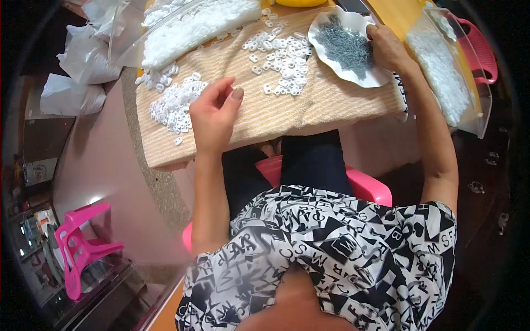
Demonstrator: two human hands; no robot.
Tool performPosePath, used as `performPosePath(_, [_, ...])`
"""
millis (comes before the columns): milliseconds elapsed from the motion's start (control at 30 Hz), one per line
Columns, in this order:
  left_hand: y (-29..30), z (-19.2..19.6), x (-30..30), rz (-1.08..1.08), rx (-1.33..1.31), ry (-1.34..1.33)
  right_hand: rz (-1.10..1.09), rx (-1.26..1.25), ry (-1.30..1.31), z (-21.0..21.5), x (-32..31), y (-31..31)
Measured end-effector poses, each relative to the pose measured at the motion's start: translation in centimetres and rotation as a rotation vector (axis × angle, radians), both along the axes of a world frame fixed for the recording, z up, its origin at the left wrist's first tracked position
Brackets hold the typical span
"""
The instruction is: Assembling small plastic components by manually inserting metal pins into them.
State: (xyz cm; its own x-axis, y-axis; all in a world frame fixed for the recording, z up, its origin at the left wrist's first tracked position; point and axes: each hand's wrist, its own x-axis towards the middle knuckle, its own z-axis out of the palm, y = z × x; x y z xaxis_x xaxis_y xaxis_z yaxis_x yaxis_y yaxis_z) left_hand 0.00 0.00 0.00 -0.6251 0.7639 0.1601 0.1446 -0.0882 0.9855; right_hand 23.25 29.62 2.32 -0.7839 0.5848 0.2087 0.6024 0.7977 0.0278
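Observation:
Above the cloth-covered table (pixel 237 118), my left hand (pixel 214 115) is closed, thumb and fingers drawn together. Whatever it may hold is too small to tell. Beside it lies a heap of small white plastic pieces with holes (pixel 175 107). A looser spread of the same white pieces (pixel 290 69) lies to its right. My right hand (pixel 386 48) is at the right side of a white wavy-rimmed plate (pixel 371 80), its fingers curled over the edge of a pile of small grey screw-like pieces (pixel 345 47). Its fingertips are partly hidden.
A clear bin of white pieces (pixel 201 27) stands at the back left, and another clear bin (pixel 439 74) at the right. White plastic bags (pixel 74 94) are at the far left. A pink stool (pixel 83 243) stands on the floor; a yellow bowl (pixel 301 2) is at the back.

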Motion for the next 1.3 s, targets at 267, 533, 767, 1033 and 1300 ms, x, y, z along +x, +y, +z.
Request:
performPosePath(267, [6.6,0.1,-3.3,0.038,-0.238,0.711,-0.076,-0.074,0.012,0.2,-1.0,-1.4])
performPosePath(533, [8.3,-1.3,-2.9,0.064,-0.349,0.778,-0.060,-0.437,0.368,1.9,1.0,-2.4])
performPosePath(767, [4.5,1.0,-0.9,-0.097,-0.066,0.016,0.025,-1.432,0.868,2.3,1.9,-4.4])
performPosePath(1033, [-1.6,4.0,5.1,-0.289,0.125,-0.732,0.163,-1.731,1.020,4.0,-4.3,-17.5])
performPosePath(1300, [-4.4,4.1,5.7,-0.178,0.131,-0.695,0.053,-1.743,1.085,3.3,-6.5,-23.7])
